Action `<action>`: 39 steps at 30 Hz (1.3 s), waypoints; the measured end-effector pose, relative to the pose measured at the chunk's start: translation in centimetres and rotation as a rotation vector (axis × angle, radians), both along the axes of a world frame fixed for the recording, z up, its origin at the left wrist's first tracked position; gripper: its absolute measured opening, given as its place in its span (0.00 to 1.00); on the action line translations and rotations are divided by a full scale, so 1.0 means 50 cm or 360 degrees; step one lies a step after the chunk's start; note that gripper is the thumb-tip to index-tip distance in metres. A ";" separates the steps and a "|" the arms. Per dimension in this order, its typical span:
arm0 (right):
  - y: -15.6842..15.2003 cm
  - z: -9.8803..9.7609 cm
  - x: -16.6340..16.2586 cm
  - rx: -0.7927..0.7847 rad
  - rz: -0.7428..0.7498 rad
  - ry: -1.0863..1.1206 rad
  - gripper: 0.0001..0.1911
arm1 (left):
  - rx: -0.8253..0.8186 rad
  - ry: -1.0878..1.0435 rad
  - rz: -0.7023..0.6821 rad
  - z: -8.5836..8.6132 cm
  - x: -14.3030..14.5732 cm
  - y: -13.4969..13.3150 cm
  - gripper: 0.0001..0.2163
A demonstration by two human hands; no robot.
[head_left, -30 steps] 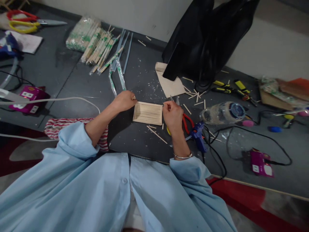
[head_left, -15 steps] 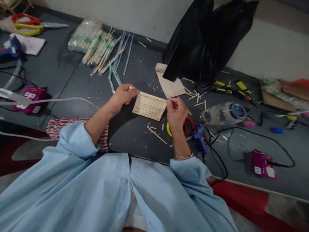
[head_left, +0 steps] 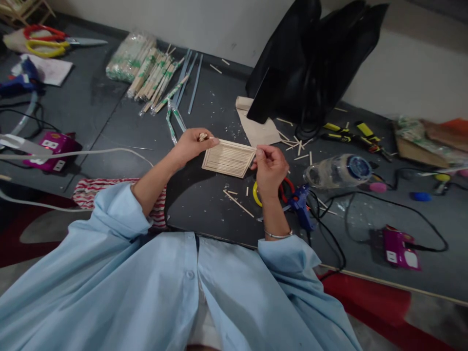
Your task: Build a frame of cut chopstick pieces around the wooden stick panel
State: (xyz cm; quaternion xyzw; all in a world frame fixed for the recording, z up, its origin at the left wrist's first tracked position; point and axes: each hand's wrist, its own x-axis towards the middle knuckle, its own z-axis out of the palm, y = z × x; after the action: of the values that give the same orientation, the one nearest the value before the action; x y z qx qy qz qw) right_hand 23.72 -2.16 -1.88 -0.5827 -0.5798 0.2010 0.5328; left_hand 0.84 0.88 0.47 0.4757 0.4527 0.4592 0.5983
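A small flat panel of glued wooden sticks (head_left: 229, 158) is held just above the dark mat (head_left: 204, 204), tilted. My left hand (head_left: 192, 144) pinches its left edge with the fingers closed. My right hand (head_left: 269, 168) grips its right edge, fingers curled. Loose stick pieces (head_left: 237, 202) lie on the mat below the panel.
Packs of wrapped chopsticks (head_left: 148, 70) lie at the back left. A blue glue gun (head_left: 302, 207) and red-yellow cutters (head_left: 283, 190) sit by my right wrist. A plastic bottle (head_left: 338, 170), black bag (head_left: 310, 63), purple sockets (head_left: 400, 251) and cables lie around.
Both hands have lifted the stick panel off the mat and tilted it, moving it slightly up and to the right.
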 end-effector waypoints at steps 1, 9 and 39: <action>-0.002 -0.001 -0.001 0.0002 -0.0002 0.0006 0.11 | 0.0024 0.0028 0.0049 0.002 0.000 0.000 0.10; -0.044 0.027 -0.019 0.0413 0.0012 -0.0633 0.14 | -0.0014 -0.0438 0.0356 0.032 0.004 -0.005 0.15; -0.045 0.079 -0.056 -0.0198 0.0479 0.0222 0.23 | -0.0017 -0.1042 0.0351 0.040 0.015 -0.013 0.21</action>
State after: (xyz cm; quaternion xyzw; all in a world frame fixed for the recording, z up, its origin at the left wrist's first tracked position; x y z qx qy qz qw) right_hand 20.90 -4.40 2.08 -0.5058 -0.6087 0.3538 0.4985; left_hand 1.59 0.22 2.45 0.2483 0.2877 0.6470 0.6610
